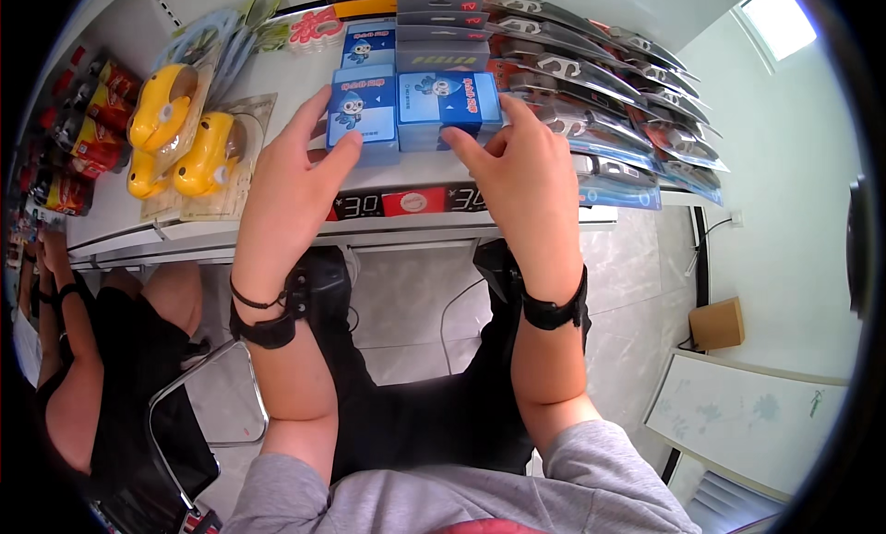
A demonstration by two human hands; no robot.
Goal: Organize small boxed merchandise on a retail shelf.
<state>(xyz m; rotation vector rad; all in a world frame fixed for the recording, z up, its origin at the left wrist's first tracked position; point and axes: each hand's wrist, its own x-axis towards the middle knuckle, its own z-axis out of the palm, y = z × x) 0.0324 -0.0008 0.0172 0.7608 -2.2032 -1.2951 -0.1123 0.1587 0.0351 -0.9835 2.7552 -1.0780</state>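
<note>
Two stacks of small blue card boxes with a cartoon water-drop figure stand side by side at the shelf's front. My left hand (294,167) grips the left blue box stack (361,108), fingers along its left side and thumb across its front. Around the right blue box stack (443,98) is my right hand (529,160), its thumb on the front face and its fingers at the right side. The boxes' undersides are hidden, so I cannot tell whether they are lifted. Another blue box (369,46) lies behind the left stack.
Grey peeler boxes (443,53) are lined up behind. Blister-packed tools (588,84) fill the shelf's right side. Yellow animal-shaped packs (208,153) and cola bottles (97,132) stand left. Price strips (415,202) run along the shelf edge (387,226). Another person (138,340) sits at left.
</note>
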